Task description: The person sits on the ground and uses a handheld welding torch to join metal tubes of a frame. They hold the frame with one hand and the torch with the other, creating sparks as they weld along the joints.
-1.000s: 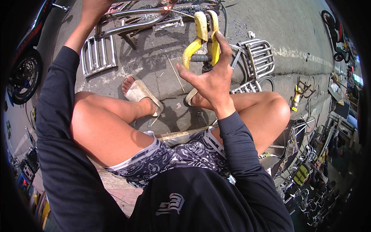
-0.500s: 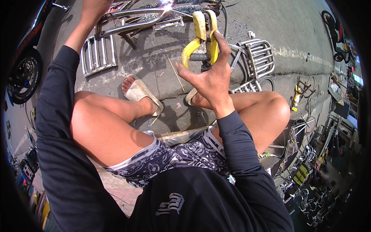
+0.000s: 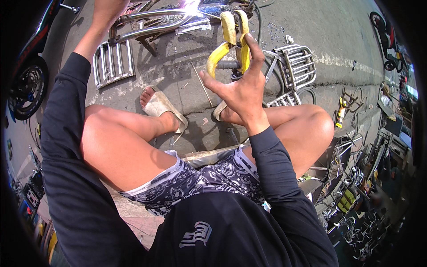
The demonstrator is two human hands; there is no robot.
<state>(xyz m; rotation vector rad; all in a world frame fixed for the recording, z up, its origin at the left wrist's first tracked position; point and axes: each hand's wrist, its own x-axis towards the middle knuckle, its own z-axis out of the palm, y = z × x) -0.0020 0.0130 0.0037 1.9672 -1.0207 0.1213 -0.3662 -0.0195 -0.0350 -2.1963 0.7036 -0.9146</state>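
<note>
My right hand [image 3: 242,91] grips a worn yellow welding electrode holder [image 3: 228,27], thumb and index finger spread along its sides. From its jaws a thin welding rod [image 3: 210,15] runs left to a bright arc [image 3: 192,6] at a shiny bent metal tube frame [image 3: 153,34]. At the top edge, my left hand [image 3: 109,12] is close to the frame's left end. Its fingers are cut off by the picture's edge, so their grip is hidden. The holder hides part of the right hand's fingers.
A barred metal rack [image 3: 114,64] lies left of my feet, another [image 3: 299,66] to the right beside cables. A motorcycle wheel [image 3: 29,86] stands far left, a scooter [image 3: 387,42] far right. Metal parts [image 3: 356,227] crowd the lower right.
The arc glow has grown larger and brighter. My right hand and the electrode holder have shifted very slightly up and left; the left hand has barely moved.
</note>
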